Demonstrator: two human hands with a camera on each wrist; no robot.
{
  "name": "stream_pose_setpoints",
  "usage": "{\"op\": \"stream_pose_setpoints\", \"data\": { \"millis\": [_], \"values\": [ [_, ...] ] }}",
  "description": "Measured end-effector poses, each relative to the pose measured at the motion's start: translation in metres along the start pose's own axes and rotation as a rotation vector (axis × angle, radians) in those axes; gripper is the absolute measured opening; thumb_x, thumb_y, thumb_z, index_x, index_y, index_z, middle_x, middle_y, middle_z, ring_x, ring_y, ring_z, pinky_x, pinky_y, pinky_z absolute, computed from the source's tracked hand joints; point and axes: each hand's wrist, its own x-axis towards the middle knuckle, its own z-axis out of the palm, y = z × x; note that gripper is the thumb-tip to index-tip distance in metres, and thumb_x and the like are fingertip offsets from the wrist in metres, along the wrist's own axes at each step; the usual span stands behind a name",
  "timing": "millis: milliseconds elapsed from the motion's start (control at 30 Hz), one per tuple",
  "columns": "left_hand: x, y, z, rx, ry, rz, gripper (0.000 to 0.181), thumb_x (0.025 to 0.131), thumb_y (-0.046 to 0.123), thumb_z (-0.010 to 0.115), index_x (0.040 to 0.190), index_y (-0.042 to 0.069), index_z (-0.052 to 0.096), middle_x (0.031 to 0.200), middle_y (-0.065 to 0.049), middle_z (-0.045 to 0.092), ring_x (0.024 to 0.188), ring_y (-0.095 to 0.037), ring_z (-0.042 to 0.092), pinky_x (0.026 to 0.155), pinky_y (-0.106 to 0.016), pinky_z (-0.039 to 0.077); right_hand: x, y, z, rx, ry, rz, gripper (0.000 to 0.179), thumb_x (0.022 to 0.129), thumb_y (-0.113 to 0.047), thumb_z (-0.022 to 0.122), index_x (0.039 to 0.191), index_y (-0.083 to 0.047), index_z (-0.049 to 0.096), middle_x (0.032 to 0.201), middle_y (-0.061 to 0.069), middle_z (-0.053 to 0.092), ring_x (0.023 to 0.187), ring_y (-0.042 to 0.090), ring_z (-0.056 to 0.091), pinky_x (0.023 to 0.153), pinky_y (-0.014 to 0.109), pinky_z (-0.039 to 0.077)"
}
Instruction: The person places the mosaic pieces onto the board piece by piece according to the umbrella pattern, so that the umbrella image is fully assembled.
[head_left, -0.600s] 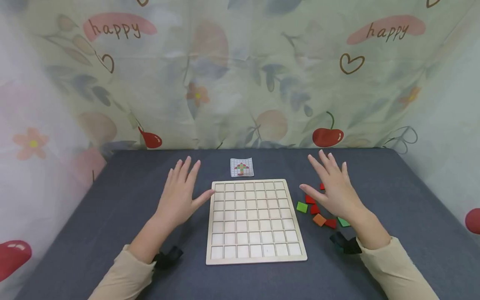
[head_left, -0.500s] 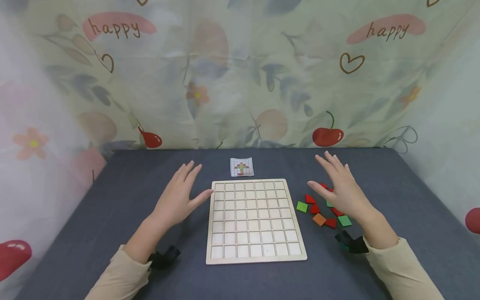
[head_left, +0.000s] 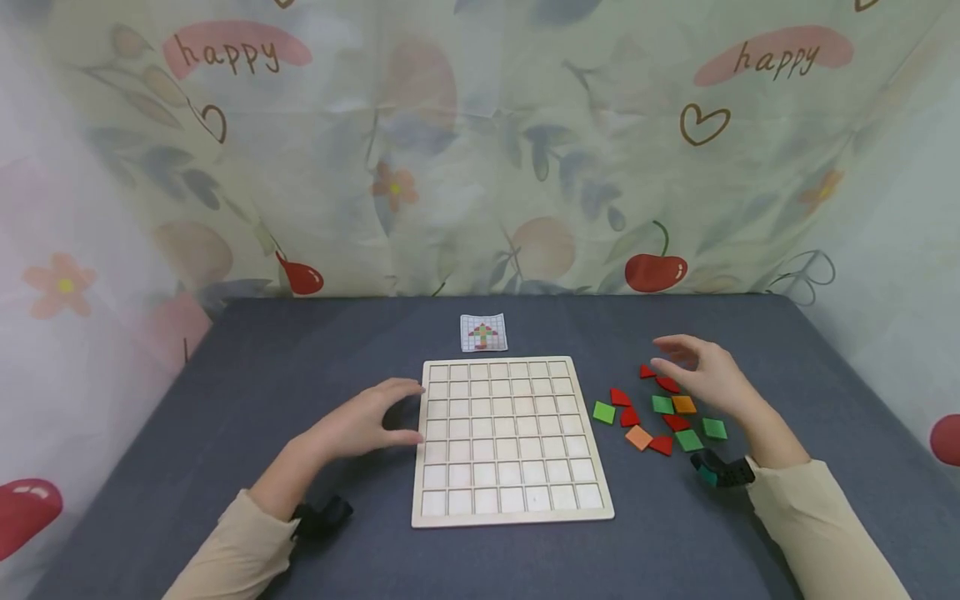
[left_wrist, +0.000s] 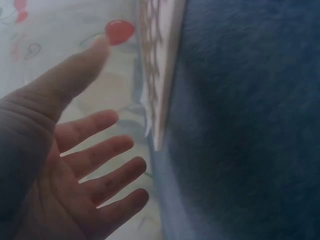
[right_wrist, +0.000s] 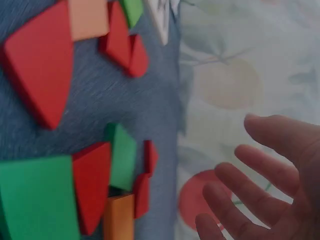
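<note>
A pale wooden grid board [head_left: 513,519] lies flat on the dark table, its square cells bare. My left hand [head_left: 363,423] is at the board's left edge, thumb and fingers apart, fingertips right at the rim. In the left wrist view the fingers [left_wrist: 107,150] are spread with nothing between them. My right hand [head_left: 712,375] hovers over the far side of the loose tiles, fingers loosely bent and holding nothing. Below it lie a red tile [head_left: 667,385], an orange tile [head_left: 684,405] and a green tile [head_left: 662,405].
A small card [head_left: 483,333] printed with a coloured grid pattern lies behind the board. Several more tiles, such as a light green one [head_left: 603,412], lie right of the board. A patterned curtain [head_left: 480,167] hangs behind the dark table [head_left: 187,467].
My left hand has lowered from above toward the board's left edge, its fingers closer together. My right hand has moved right and its fingers have bent, uncovering more tiles.
</note>
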Motion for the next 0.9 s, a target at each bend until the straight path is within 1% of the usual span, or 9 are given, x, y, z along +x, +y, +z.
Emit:
{"op": "stream_pose_setpoints", "data": {
  "millis": [133, 267, 433, 633, 733, 900],
  "values": [
    [0.001, 0.0, 0.006, -0.01, -0.06, 0.031, 0.078, 0.075, 0.038, 0.077, 0.137, 0.004, 0.044, 0.144, -0.015, 0.042, 0.134, -0.031, 0.039, 0.107, -0.048, 0.034, 0.009, 0.009, 0.003, -0.002, -0.053, 0.015, 0.048, 0.091, -0.031, 0.06, 0.127, 0.0, 0.053, 0.124, 0.025, 0.057, 0.105, 0.038, 0.058, 0.081, 0.044, 0.053],
    [0.002, 0.001, 0.01, -0.002, -0.096, 0.032, 0.083, 0.072, 0.039, 0.079, 0.138, 0.005, 0.043, 0.146, -0.015, 0.039, 0.135, -0.031, 0.038, 0.108, -0.048, 0.034, 0.016, 0.016, 0.005, 0.004, -0.094, 0.005, 0.046, 0.09, -0.027, 0.062, 0.125, 0.002, 0.055, 0.118, 0.025, 0.06, 0.102, 0.037, 0.06, 0.078, 0.041, 0.053],
    [0.003, 0.001, 0.013, 0.021, -0.109, 0.021, 0.083, 0.07, 0.041, 0.079, 0.138, 0.007, 0.044, 0.148, -0.015, 0.037, 0.136, -0.031, 0.037, 0.107, -0.048, 0.035, 0.022, 0.021, 0.006, 0.011, -0.151, 0.002, 0.045, 0.089, -0.027, 0.064, 0.123, 0.002, 0.056, 0.116, 0.025, 0.06, 0.099, 0.035, 0.061, 0.078, 0.04, 0.053],
    [0.004, 0.0, 0.014, 0.033, -0.108, 0.013, 0.08, 0.069, 0.042, 0.08, 0.134, 0.008, 0.048, 0.147, -0.013, 0.039, 0.135, -0.03, 0.039, 0.107, -0.047, 0.035, 0.029, 0.029, 0.01, 0.007, -0.21, 0.015, 0.045, 0.087, -0.026, 0.067, 0.121, 0.001, 0.059, 0.112, 0.022, 0.062, 0.088, 0.023, 0.062, 0.073, 0.029, 0.05],
    [0.004, 0.0, 0.014, 0.036, -0.106, 0.014, 0.079, 0.069, 0.043, 0.08, 0.133, 0.008, 0.05, 0.146, -0.013, 0.04, 0.134, -0.029, 0.039, 0.107, -0.046, 0.036, 0.032, 0.031, 0.012, -0.008, -0.216, 0.022, 0.043, 0.086, -0.024, 0.067, 0.12, 0.002, 0.06, 0.109, 0.021, 0.063, 0.083, 0.019, 0.059, 0.07, 0.026, 0.048],
    [0.004, 0.0, 0.014, 0.025, -0.109, 0.009, 0.079, 0.069, 0.042, 0.08, 0.133, 0.008, 0.05, 0.147, -0.012, 0.039, 0.134, -0.029, 0.039, 0.107, -0.046, 0.036, 0.037, 0.032, 0.015, -0.028, -0.207, 0.034, 0.042, 0.085, -0.022, 0.068, 0.118, 0.002, 0.061, 0.104, 0.02, 0.063, 0.076, 0.016, 0.055, 0.065, 0.026, 0.046]
  ]
}}
